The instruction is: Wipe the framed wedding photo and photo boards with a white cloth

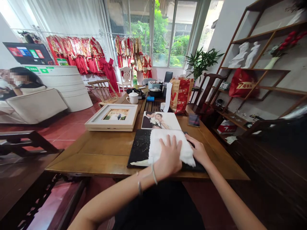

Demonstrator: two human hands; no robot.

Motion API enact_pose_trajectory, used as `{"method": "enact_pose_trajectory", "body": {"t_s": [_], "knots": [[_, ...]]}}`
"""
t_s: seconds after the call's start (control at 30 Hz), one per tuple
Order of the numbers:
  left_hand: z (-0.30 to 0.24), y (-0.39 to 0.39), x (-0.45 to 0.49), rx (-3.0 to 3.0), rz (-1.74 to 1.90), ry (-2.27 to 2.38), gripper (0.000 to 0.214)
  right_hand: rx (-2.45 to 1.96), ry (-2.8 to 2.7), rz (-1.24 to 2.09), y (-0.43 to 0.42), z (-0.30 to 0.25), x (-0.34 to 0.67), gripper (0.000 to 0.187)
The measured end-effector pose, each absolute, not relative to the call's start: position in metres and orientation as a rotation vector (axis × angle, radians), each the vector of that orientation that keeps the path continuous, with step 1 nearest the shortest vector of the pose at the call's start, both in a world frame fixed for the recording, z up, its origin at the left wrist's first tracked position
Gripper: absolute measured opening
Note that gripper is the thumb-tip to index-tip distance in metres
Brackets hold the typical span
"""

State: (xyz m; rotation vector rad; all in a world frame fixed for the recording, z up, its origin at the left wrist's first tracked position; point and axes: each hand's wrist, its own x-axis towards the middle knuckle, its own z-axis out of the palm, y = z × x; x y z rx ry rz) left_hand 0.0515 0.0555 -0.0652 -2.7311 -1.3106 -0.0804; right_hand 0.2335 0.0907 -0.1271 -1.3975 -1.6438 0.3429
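Note:
My left hand [169,155] lies with spread fingers on a crumpled white cloth [155,145]. Beneath the cloth is a black photo panel [139,145], dotted with specks on its left part; the cloth hides much of its middle. At the panel's right edge rests my right hand [198,148], its fingers stretched out beside the cloth, with the thumb hard to make out. Just beyond the panel, a photo print of a couple [161,120] lies on the table, touching or close to the panel's far edge.
A pale framed photo [111,117] lies on the wooden table [100,153], left of the print. Farther back stand a white lidded cup [132,97], a red and gold paper bag [181,95] and a black bowl [155,92]. Shelves [263,68] line the right; a person sits at left.

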Motion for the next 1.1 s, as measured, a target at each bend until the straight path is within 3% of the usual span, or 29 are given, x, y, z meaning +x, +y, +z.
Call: {"method": "enact_pose_trajectory", "body": {"t_s": [0.23,0.67,0.93,1.1], "knots": [[-0.071,-0.021,0.04,-2.85,-0.112,-1.152,0.082,-1.412,-1.677,0.324,0.086,-0.12,0.238,0.035],[-0.058,0.109,0.048,-2.701,-0.152,-1.43,0.067,-1.441,-1.666,0.277,0.086,-0.123,0.232,0.035],[-0.082,0.004,0.021,-2.969,-0.273,-1.224,0.087,-1.434,-1.698,0.247,0.086,-0.124,0.241,0.035],[-0.084,-0.017,0.005,-3.082,-0.3,-1.201,0.085,-1.444,-1.702,0.23,0.087,-0.127,0.244,0.034]]}}
